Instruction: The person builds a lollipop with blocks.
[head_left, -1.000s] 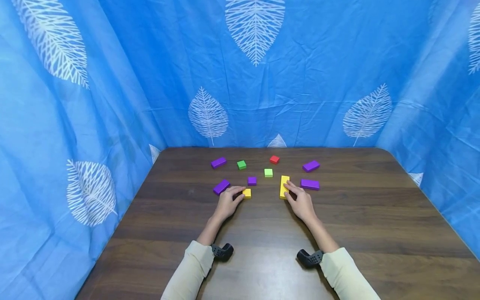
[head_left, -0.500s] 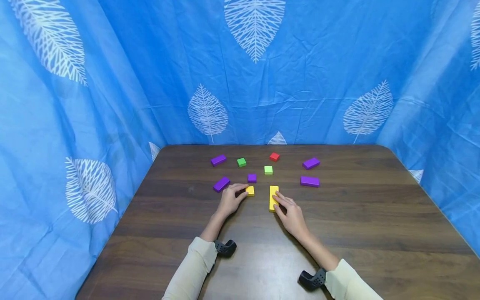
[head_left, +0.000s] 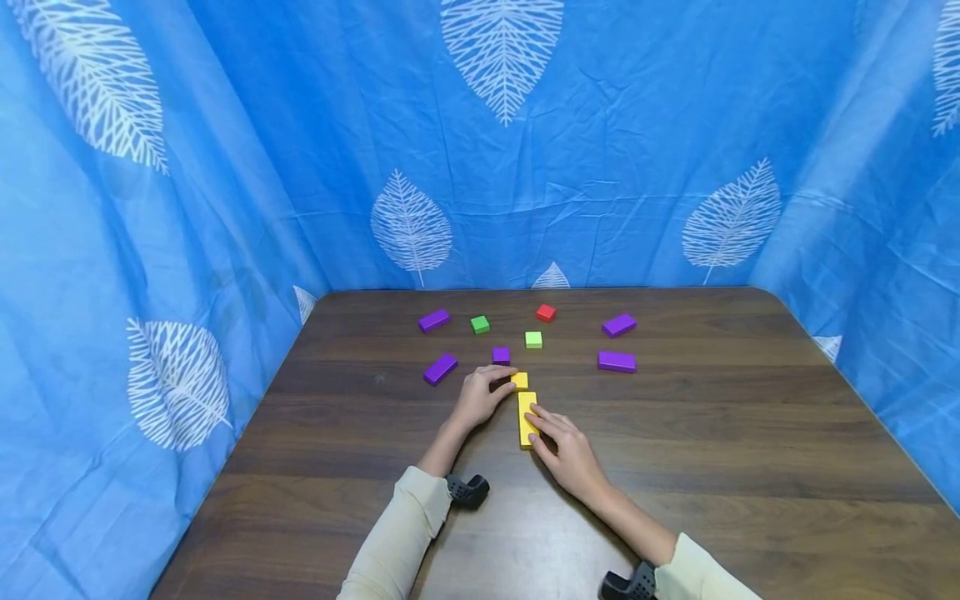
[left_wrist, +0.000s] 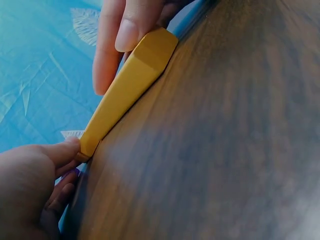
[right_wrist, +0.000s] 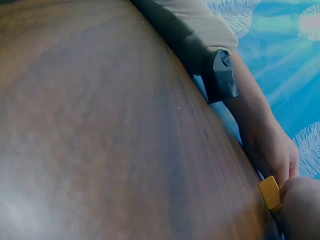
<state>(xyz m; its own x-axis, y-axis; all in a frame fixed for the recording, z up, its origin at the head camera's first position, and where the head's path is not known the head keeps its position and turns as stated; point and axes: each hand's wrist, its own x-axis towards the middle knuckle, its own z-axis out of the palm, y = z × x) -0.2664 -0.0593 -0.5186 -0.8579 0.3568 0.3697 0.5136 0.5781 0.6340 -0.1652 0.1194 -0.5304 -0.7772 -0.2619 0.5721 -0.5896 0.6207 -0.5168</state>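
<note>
In the head view my left hand [head_left: 481, 398] pinches a small yellow block [head_left: 521, 381] from its left side. My right hand [head_left: 568, 451] holds a long yellow block [head_left: 527, 421] by its right side and near end, with the block lying lengthwise just below the small one. In the left wrist view the long block [left_wrist: 122, 97] stretches from the right hand's fingers toward my left hand [left_wrist: 30, 175], where little of the small block shows. The right wrist view shows one end of a yellow block [right_wrist: 270, 193] by the hands.
Behind the hands lie a small purple block [head_left: 501, 356], a light green block [head_left: 533, 339], a green block [head_left: 480, 324] and a red block [head_left: 546, 312]. Longer purple blocks lie left [head_left: 440, 369] and right [head_left: 617, 362] on the wooden table [head_left: 720, 467]. A blue curtain hangs behind.
The long yellow block has moved left and toward the near side with my right hand. My left hand has shifted right with the small yellow block, so the two blocks now stand end to end.
</note>
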